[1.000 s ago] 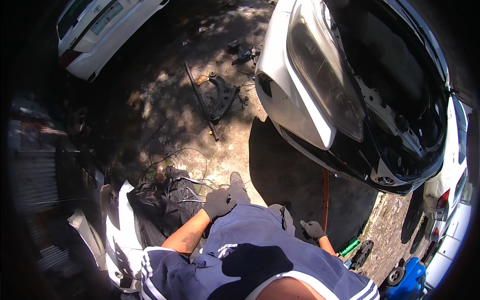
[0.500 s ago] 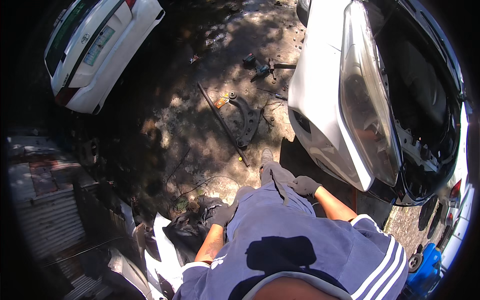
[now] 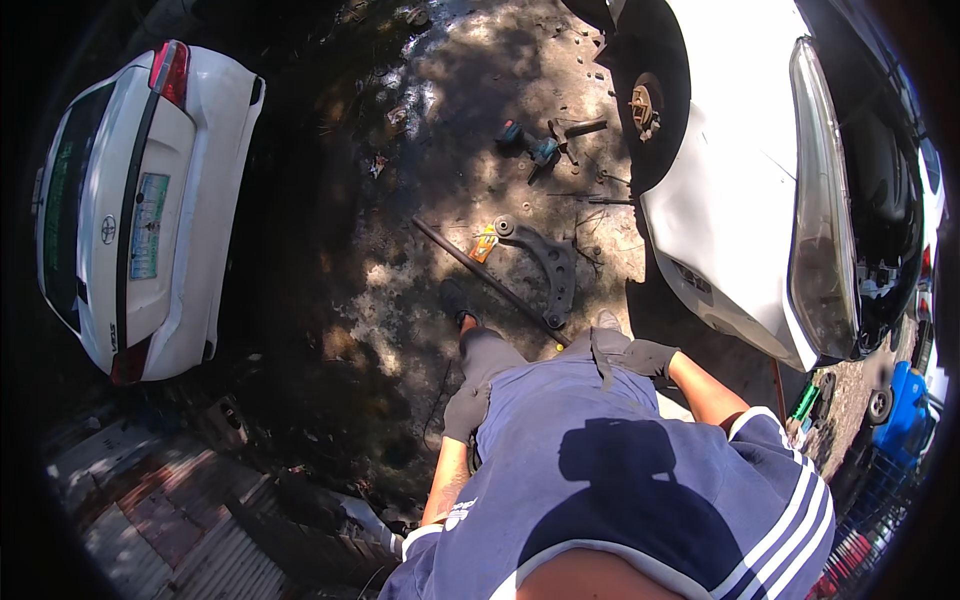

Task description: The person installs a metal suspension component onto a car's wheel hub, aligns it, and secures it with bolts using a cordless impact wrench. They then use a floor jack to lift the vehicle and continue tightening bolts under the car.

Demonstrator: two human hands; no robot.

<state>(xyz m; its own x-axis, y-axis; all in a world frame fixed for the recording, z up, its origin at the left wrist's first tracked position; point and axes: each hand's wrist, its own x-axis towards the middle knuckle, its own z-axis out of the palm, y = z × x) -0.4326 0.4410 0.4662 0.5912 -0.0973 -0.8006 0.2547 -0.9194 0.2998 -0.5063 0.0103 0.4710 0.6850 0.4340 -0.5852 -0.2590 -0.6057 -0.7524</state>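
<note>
Both my hands wear dark grey gloves. My left hand (image 3: 466, 408) lies along my left thigh beside the shirt hem, its fingers stretched and holding nothing I can see. My right hand (image 3: 648, 358) rests at my right thigh, next to a dark strap (image 3: 602, 365) hanging at my waist. Its fingers blend into the grey trousers. On the ground beyond my feet lies a black suspension control arm (image 3: 553, 268). A long rusty metal bar (image 3: 478, 265) slants beside it, with an orange packet (image 3: 485, 245) between them.
A cordless power tool (image 3: 530, 146) and a hammer (image 3: 566, 138) lie farther out, with thin rods (image 3: 602, 200) nearby. A white car (image 3: 722, 190) stands close on my right, its wheel hub (image 3: 645, 105) bare. Another white car (image 3: 190, 190) is at left. Corrugated sheets (image 3: 215, 550) lie lower left.
My view has swung, so the ground parts and right car sit farther right. More of the wheel hub and my left shoe show. Both hands stay at my thighs.
</note>
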